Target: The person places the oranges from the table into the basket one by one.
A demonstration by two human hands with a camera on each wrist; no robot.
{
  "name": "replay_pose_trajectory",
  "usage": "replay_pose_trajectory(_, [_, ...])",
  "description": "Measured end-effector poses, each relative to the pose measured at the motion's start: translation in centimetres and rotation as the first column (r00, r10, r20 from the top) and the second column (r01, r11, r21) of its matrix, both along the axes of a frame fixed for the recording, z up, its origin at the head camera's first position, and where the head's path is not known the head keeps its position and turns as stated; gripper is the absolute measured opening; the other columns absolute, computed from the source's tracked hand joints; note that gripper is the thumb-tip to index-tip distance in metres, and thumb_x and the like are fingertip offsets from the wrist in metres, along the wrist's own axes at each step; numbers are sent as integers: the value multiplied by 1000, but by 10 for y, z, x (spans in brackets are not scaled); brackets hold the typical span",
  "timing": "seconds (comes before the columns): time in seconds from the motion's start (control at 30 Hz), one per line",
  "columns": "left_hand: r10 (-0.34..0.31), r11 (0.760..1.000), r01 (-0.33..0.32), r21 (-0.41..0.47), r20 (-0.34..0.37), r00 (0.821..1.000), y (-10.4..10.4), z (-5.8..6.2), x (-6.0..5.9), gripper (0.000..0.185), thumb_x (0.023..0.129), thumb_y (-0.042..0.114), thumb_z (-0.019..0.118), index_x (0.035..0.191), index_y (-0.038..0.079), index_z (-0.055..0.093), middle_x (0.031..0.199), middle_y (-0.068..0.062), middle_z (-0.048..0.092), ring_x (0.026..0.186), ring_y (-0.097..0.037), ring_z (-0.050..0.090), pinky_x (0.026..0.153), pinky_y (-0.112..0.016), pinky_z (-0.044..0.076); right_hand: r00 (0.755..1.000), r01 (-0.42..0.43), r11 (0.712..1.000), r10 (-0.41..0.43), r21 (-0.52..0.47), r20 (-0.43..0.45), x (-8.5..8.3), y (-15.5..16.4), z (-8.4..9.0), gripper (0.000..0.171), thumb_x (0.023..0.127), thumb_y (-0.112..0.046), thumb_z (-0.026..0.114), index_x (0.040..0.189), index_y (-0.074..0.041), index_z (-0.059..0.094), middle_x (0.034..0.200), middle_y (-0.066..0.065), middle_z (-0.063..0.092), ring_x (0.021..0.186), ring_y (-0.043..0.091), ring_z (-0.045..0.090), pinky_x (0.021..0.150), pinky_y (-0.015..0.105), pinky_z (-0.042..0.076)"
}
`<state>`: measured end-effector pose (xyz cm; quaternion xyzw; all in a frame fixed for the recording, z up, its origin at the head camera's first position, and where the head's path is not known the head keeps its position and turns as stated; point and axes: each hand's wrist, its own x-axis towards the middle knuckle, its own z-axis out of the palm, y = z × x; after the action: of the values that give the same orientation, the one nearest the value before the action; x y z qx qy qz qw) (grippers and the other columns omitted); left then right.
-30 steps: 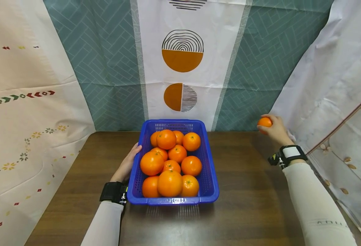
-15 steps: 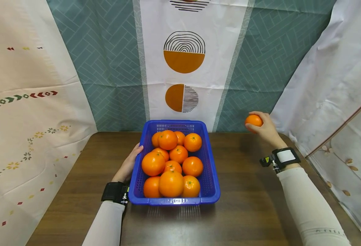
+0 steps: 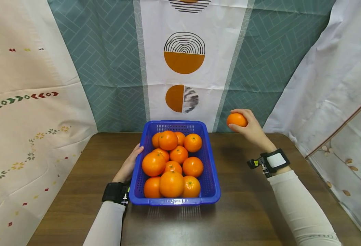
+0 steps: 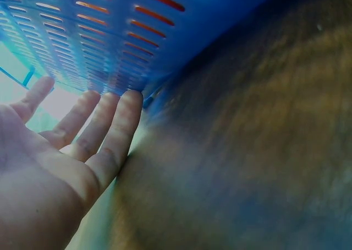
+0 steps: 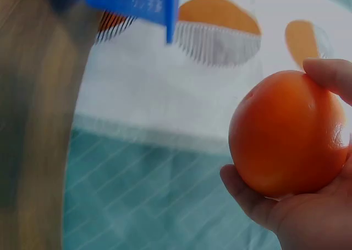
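Observation:
Above the table at the right, my right hand (image 3: 250, 127) grips an orange (image 3: 237, 120) between thumb and fingers. The right wrist view shows that same orange (image 5: 289, 133) large and glossy. A blue plastic basket (image 3: 213, 171) with slotted walls stands mid-table, filled with several oranges (image 3: 171, 184). At its left side is my left hand (image 3: 129, 165). In the left wrist view, the fingers (image 4: 118, 131) are nearly straight, their tips against the slotted basket wall (image 4: 110, 41).
The brown wooden table (image 3: 85, 177) ends against a green and white patterned cloth (image 3: 116, 68) hanging behind it. A cream cloth (image 3: 29, 119) hangs on the left, a white one (image 3: 331, 78) on the right. A wrist camera strap (image 3: 277, 160) sits on the right forearm.
My right hand has carried the orange leftward from the table's far right, nearer the basket. The left hand stays at the basket's side, and the basket stays put.

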<state>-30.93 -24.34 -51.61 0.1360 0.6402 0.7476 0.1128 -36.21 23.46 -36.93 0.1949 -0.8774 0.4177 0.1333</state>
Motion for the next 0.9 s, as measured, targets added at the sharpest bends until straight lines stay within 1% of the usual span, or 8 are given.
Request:
replay_pose_trajectory(0.07, [0,1000,0,6,0,1000,0,0,0,60,114,46,29,166,21,12,163,-21,27,127,-18,52,99,-33,52,1000,-22,1000,22,-4,-10,4,-9,4,52,95,-19,77,144,-17,58,144,13,43,118,32,52,93,44,47])
replay_pose_trajectory(0.3, [-10,1000,10,8,5,1000,0,-1,-1,60,114,46,29,166,21,13,163,-22,28,127,-19,52,99,-35,52,994,-108,994,107,-23,-39,15,-39,14,56,92,-11,79,143,-13,58,145,11,45,120,33,52,94,48,47])
replay_pose_trajectory(0.37, [-9,1000,9,7,6,1000,-1,-2,-1,60,114,46,29,166,22,13,163,-21,28,128,-20,52,99,-35,52,990,-133,991,132,-28,-47,16,-48,17,55,92,-11,79,143,-13,58,145,11,46,119,33,53,94,48,47])
replay_pose_trajectory(0.5, [-2,1000,2,4,13,1000,-1,-2,-1,60,113,47,30,166,22,13,163,-20,28,129,-21,51,99,-36,52,981,-185,982,183,-30,-57,20,-65,23,51,93,-15,78,141,-15,60,142,9,48,117,30,53,93,46,47])
replay_pose_trajectory(0.6, [1,1000,-2,5,18,1000,-2,-3,-1,60,114,46,29,166,22,13,162,-21,29,128,-21,52,99,-36,52,971,-235,972,234,-18,-52,21,-79,25,49,94,-18,77,140,-19,60,140,7,49,114,28,53,90,46,48])
replay_pose_trajectory(0.7, [1,1000,-1,7,16,1000,-1,-3,-1,59,114,46,29,166,21,14,162,-21,29,127,-20,53,98,-35,53,956,-293,956,293,-9,-34,24,-93,26,50,95,-19,77,141,-20,59,141,6,49,112,28,54,89,47,49])
replay_pose_trajectory(0.9, [-4,1000,4,8,4,1000,-1,-2,-1,61,113,47,29,166,22,13,163,-20,28,128,-20,52,99,-35,52,922,-388,922,388,-4,12,31,-121,22,49,96,-21,76,141,-21,59,144,6,46,114,28,55,91,47,52])
